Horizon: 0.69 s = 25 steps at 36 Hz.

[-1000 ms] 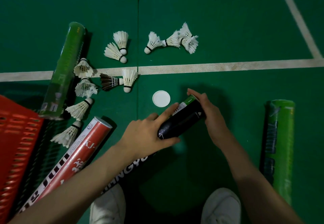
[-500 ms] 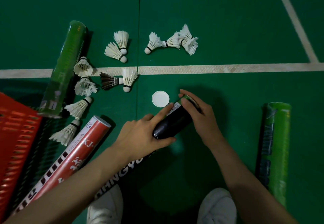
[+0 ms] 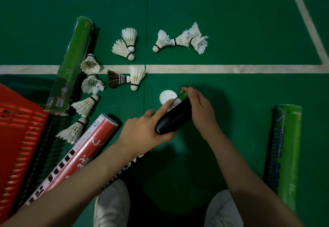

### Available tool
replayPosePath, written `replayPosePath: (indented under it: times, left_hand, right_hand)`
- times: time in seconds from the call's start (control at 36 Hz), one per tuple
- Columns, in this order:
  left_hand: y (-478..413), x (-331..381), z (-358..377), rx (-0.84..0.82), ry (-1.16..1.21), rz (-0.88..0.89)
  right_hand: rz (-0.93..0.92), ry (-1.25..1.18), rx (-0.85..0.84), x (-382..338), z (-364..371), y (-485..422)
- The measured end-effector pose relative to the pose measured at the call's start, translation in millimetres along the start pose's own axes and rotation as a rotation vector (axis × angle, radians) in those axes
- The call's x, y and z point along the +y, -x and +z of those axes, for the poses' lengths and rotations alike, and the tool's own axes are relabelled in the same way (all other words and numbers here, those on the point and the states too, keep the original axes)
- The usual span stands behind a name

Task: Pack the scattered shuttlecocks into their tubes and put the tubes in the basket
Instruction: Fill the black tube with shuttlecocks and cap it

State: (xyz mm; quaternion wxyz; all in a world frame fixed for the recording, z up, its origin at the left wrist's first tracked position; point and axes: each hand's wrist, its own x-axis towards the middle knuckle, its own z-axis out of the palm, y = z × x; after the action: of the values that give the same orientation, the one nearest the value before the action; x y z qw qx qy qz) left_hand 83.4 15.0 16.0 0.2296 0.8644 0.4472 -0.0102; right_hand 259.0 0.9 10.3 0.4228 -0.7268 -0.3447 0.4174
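Note:
My left hand [image 3: 142, 132] grips a black tube [image 3: 173, 117] around its middle, index finger stretched along it. My right hand [image 3: 199, 109] curls its fingers over the tube's green far end. A round white lid [image 3: 166, 96] lies on the floor just beyond that end. Several white shuttlecocks and one dark one [image 3: 116, 79] are scattered on the green floor: a pair [image 3: 127, 44] at upper middle, a cluster [image 3: 183, 40] to the right, a column [image 3: 89, 84] on the left. The red basket [image 3: 16, 137] stands at the left edge.
A green tube [image 3: 71, 66] leans against the basket. A red and white tube [image 3: 78, 155] lies under my left forearm. Another green tube [image 3: 284, 155] lies at the right. White court lines [image 3: 213, 68] cross the floor. My two white shoes [image 3: 112, 205] are at the bottom.
Both hands and the black tube have shifted left and slightly away from me, toward the white lid. My right hand's fingers now wrap the tube's far end. Nothing else has moved.

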Motion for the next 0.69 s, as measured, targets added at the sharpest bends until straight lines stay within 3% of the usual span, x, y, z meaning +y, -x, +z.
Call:
replayPosePath:
  times: [0.14, 0.22, 0.36, 0.56, 0.69]
  left_hand:
    - [-6.5, -8.7, 1.0, -0.071, -0.110, -0.036]
    - [-7.2, -17.6, 4.9, -0.118, -0.168, -0.083]
    - [0.9, -37.4, 14.4, -0.148, -0.207, -0.169]
    - [0.5, -54.4, 11.6, -0.345, -0.234, -0.394]
    - [-4.6, -51.4, -6.5, -0.323, -0.331, -0.391]
  right_hand:
    - [0.128, -0.100, 0.024, 11.1, 16.7, -5.4]
    - [0.183, -0.033, -0.022, 19.1, 29.9, -3.2]
    - [0.081, 0.081, -0.170, 16.5, 48.0, -3.8]
    - [0.034, 0.339, -0.416, 14.3, 80.3, -12.9]
    - [-0.010, 0.501, -0.499, 5.9, 88.1, -16.2]
